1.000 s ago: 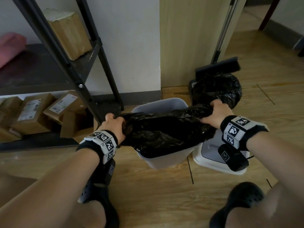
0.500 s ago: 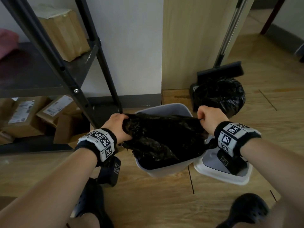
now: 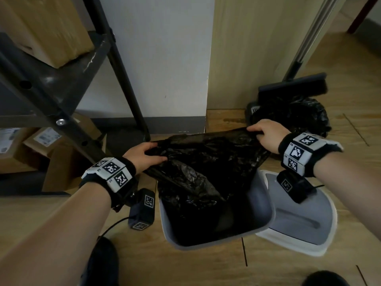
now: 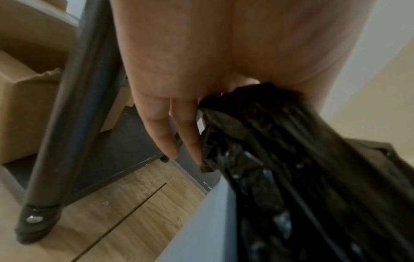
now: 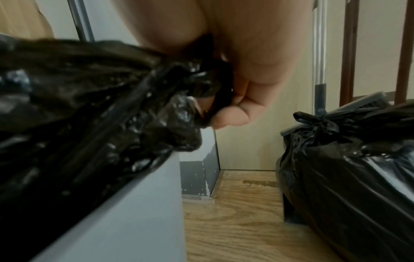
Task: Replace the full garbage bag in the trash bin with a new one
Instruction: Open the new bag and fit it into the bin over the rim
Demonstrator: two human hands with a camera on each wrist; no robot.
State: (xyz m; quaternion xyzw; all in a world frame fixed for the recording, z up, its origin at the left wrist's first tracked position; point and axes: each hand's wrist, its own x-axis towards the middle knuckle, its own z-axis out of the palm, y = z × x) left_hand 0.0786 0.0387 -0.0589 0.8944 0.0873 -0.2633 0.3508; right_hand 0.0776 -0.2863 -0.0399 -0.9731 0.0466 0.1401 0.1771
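Bag (image 3: 206, 162) knot (image 5: 322, 120) visible right-wrist only.

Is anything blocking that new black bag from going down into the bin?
Nothing visible does. Both the left hand and right hand hold the new bag stretched over the open trash bin, its bottom already hanging inside. The lid lies aside on the floor.

1. A light wood-plank floor (image 3: 206, 265) runs under the scene, dark seams showing.
2. Beyond the left hand (image 3: 142, 155), a dark metal shelving rack (image 3: 51, 96) holds cardboard boxes (image 3: 47, 27).
3. Between and beyond both hands: a white wall (image 3: 160, 58) with a grey baseboard (image 3: 175, 124).
4. Beyond the right hand (image 3: 266, 135), a pale wood panel (image 3: 247, 58) and a leaning broom (image 3: 292, 85).
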